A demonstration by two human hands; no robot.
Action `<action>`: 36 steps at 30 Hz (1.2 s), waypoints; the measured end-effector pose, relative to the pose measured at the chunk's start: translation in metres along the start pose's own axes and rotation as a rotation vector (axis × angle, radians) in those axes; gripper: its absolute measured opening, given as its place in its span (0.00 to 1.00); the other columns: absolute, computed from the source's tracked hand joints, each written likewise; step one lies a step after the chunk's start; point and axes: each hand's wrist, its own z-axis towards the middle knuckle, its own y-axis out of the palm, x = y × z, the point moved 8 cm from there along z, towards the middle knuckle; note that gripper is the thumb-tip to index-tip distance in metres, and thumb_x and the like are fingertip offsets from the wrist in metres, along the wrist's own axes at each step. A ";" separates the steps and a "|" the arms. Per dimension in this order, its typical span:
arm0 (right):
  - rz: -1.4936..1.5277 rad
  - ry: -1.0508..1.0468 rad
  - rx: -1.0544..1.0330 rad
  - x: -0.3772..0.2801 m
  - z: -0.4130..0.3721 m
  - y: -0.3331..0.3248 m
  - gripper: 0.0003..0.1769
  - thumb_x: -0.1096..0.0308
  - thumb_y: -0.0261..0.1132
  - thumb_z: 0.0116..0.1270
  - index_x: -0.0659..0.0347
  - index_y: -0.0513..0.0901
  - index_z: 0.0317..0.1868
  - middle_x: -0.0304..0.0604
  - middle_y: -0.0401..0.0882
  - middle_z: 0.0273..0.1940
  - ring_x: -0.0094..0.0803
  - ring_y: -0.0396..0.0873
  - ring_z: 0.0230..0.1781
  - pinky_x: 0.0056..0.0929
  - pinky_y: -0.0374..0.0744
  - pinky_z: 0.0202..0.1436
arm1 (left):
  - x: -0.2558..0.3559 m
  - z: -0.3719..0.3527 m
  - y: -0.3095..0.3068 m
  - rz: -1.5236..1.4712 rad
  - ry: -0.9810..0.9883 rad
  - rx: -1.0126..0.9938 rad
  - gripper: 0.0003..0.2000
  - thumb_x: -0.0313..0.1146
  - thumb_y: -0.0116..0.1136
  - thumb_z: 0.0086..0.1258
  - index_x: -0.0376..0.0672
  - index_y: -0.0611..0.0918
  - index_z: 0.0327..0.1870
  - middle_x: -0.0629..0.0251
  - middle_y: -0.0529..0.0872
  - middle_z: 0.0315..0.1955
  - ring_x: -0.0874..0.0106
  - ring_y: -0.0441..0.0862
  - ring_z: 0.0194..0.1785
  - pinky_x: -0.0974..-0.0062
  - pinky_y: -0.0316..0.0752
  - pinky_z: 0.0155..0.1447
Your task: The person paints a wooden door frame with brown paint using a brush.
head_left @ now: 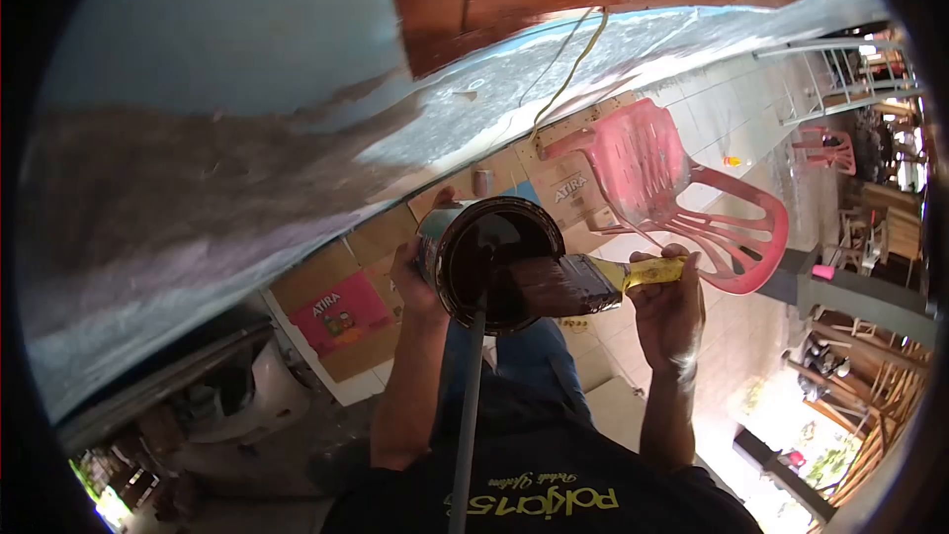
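My left hand [415, 282] is wrapped around the side of a round paint can [429, 245], its open top tilted toward me. Dark brown paint [473, 257] shows inside, and smears coat the rim. A grey rod [470, 405] runs from the can's mouth down past my chest. My right hand [667, 311] grips the yellow handle of a wide paintbrush [598, 283]. The brush lies sideways, its brown-wet bristles over the right part of the can's mouth.
A pink plastic chair [643, 153] stands on the tiled floor at right. Flattened cardboard [361, 346] lines the foot of the blue-grey wall [227, 49], which has brown patches. A yellow cable [575, 67] hangs near it. Wooden pieces [880, 386] are stacked at far right.
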 end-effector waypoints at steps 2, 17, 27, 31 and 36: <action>-0.036 0.019 0.004 -0.002 0.014 -0.009 0.19 0.54 0.43 0.73 0.61 0.68 0.48 0.57 0.77 0.42 0.36 0.81 0.40 0.28 0.82 0.40 | -0.008 0.012 -0.014 0.120 -0.001 0.037 0.36 0.50 0.47 0.64 0.43 0.52 0.69 0.44 0.61 0.62 0.52 0.59 0.66 0.54 0.56 0.68; -0.026 -0.022 -0.155 0.016 0.124 -0.047 0.21 0.53 0.38 0.73 0.62 0.66 0.48 0.59 0.76 0.43 0.43 0.79 0.46 0.36 0.82 0.44 | -0.055 0.077 -0.127 -0.341 -0.042 0.135 0.30 0.45 0.50 0.64 0.47 0.58 0.66 0.44 0.61 0.62 0.50 0.56 0.67 0.51 0.53 0.68; 0.008 0.012 -0.190 0.030 0.158 -0.047 0.21 0.52 0.38 0.73 0.60 0.67 0.47 0.57 0.77 0.42 0.42 0.78 0.47 0.37 0.82 0.46 | -0.042 0.085 -0.117 -0.136 0.154 -0.023 0.29 0.43 0.48 0.66 0.46 0.57 0.67 0.47 0.63 0.62 0.56 0.60 0.65 0.58 0.59 0.65; 0.062 0.059 -0.200 0.032 0.166 -0.048 0.20 0.52 0.38 0.73 0.59 0.67 0.47 0.56 0.77 0.43 0.41 0.78 0.48 0.38 0.81 0.47 | -0.041 0.085 -0.116 -0.124 0.195 -0.048 0.29 0.42 0.48 0.67 0.45 0.57 0.67 0.49 0.64 0.61 0.58 0.61 0.64 0.60 0.61 0.64; 0.071 0.113 -0.236 0.032 0.172 -0.044 0.20 0.52 0.38 0.73 0.59 0.68 0.47 0.56 0.77 0.43 0.39 0.79 0.47 0.36 0.82 0.47 | -0.045 0.088 -0.115 -0.123 0.226 -0.074 0.28 0.42 0.47 0.68 0.45 0.57 0.67 0.50 0.64 0.61 0.61 0.63 0.63 0.64 0.64 0.63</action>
